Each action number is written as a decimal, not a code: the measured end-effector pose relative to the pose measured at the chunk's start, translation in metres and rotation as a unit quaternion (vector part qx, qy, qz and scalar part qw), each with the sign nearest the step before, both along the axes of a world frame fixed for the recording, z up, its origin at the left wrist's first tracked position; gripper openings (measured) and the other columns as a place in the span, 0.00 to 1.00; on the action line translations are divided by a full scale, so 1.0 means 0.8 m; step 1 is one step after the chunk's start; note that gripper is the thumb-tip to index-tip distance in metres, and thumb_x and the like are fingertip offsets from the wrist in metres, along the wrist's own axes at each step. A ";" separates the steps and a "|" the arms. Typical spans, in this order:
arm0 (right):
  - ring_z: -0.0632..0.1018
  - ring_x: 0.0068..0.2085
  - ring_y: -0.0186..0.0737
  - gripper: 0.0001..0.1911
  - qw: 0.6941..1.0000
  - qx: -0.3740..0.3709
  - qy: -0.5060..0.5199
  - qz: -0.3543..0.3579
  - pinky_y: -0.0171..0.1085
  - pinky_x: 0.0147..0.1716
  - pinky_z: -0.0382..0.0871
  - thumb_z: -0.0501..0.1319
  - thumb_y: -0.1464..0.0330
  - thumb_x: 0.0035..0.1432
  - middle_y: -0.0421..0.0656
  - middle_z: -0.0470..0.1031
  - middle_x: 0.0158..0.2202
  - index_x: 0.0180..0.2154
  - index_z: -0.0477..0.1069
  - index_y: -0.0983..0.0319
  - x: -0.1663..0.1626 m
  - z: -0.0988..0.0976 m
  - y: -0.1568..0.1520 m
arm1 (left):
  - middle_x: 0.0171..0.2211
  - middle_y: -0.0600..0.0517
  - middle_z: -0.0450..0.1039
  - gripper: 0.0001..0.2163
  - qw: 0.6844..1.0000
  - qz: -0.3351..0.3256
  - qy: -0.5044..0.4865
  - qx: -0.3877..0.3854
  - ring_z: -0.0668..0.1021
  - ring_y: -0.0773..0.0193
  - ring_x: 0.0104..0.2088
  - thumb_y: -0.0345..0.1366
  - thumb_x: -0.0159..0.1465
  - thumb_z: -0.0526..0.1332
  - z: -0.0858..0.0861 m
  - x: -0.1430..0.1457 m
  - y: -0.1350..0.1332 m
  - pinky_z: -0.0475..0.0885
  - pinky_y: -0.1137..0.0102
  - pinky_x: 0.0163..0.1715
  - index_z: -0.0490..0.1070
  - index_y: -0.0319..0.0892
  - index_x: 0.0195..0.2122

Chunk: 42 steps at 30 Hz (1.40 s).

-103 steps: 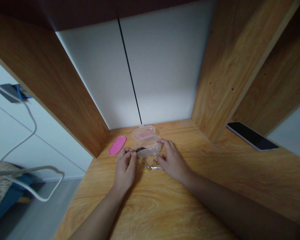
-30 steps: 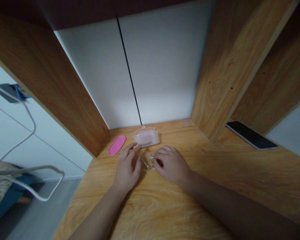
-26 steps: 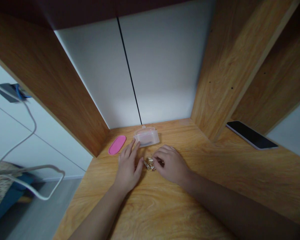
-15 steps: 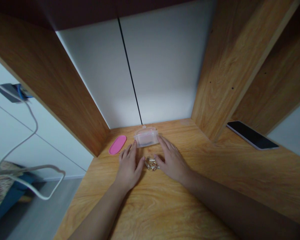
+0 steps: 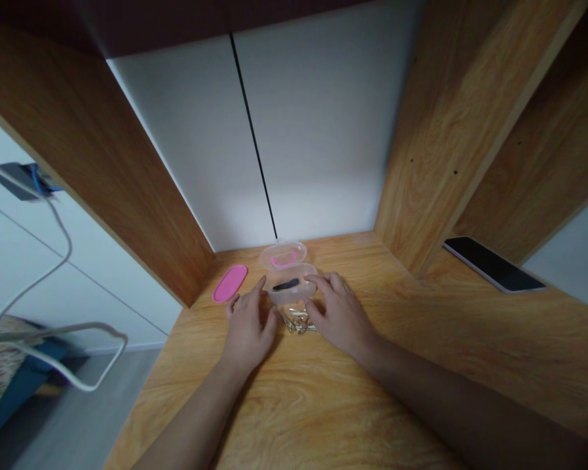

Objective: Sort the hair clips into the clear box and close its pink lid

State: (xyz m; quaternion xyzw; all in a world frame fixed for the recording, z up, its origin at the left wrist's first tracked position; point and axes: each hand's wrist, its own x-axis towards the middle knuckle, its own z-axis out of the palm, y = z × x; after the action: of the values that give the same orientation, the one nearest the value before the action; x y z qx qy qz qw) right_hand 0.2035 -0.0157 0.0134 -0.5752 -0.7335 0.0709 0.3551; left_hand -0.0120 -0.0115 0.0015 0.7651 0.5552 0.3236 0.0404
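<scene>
well, your left hand (image 5: 249, 323) lies open on the desk (image 5: 323, 405), index fingertip at the left end of the clear box (image 5: 290, 295), and your right hand (image 5: 338, 313) is open too, fingers on the box's right rim; neither grips anything. the box stands at the back of the desk, near the white wall (image 5: 313, 130), lid (image 5: 283, 256) tipped up on the far side. i judge the box is light (thin plastic), so a push from one side only could slide or tip it, and a wrist could scatter the metal clips (image 5: 298, 320) lying loose between your hands. the box's long axis runs left to right, opening upward; the dark clip (image 5: 285, 284) inside lies along it.
</scene>
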 end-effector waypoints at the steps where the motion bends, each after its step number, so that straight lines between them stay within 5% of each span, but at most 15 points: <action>1: 0.73 0.53 0.49 0.21 1.000 -0.001 0.003 -0.001 0.48 0.55 0.69 0.60 0.67 0.61 0.48 0.70 0.49 0.56 0.69 0.55 0.000 0.000 -0.001 | 0.52 0.43 0.76 0.28 1.000 -0.003 0.006 -0.001 0.76 0.49 0.55 0.37 0.67 0.57 0.000 0.000 -0.001 0.56 0.47 0.60 0.54 0.43 0.68; 33: 0.69 0.59 0.52 0.24 0.994 0.082 0.070 0.009 0.51 0.60 0.66 0.61 0.74 0.54 0.51 0.64 0.56 0.53 0.67 0.61 -0.004 0.000 0.000 | 0.59 0.39 0.69 0.29 0.999 -0.024 0.007 0.028 0.71 0.47 0.59 0.37 0.66 0.57 -0.002 0.002 0.002 0.60 0.48 0.59 0.52 0.41 0.68; 38: 0.74 0.50 0.48 0.16 0.990 0.111 0.090 0.023 0.46 0.52 0.70 0.60 0.75 0.54 0.48 0.72 0.46 0.47 0.69 0.60 -0.002 0.007 -0.004 | 0.54 0.40 0.70 0.19 0.997 -0.001 -0.014 0.074 0.71 0.47 0.55 0.35 0.65 0.57 0.010 0.003 -0.004 0.64 0.50 0.55 0.61 0.40 0.57; 42: 0.75 0.36 0.42 0.04 0.993 0.059 -0.011 0.101 0.40 0.40 0.67 0.58 0.71 0.59 0.42 0.75 0.31 0.33 0.71 0.59 -0.002 0.011 -0.011 | 0.42 0.45 0.70 0.08 0.996 -0.057 0.006 0.073 0.73 0.51 0.46 0.31 0.62 0.56 0.023 0.003 -0.009 0.68 0.55 0.48 0.65 0.42 0.43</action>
State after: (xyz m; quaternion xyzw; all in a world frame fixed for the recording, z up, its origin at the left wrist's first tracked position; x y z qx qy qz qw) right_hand 0.2018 -0.0245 0.0226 -0.4773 -0.7945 0.0562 0.3712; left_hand -0.0097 -0.0187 0.0199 0.7983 0.4861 0.3557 -0.0009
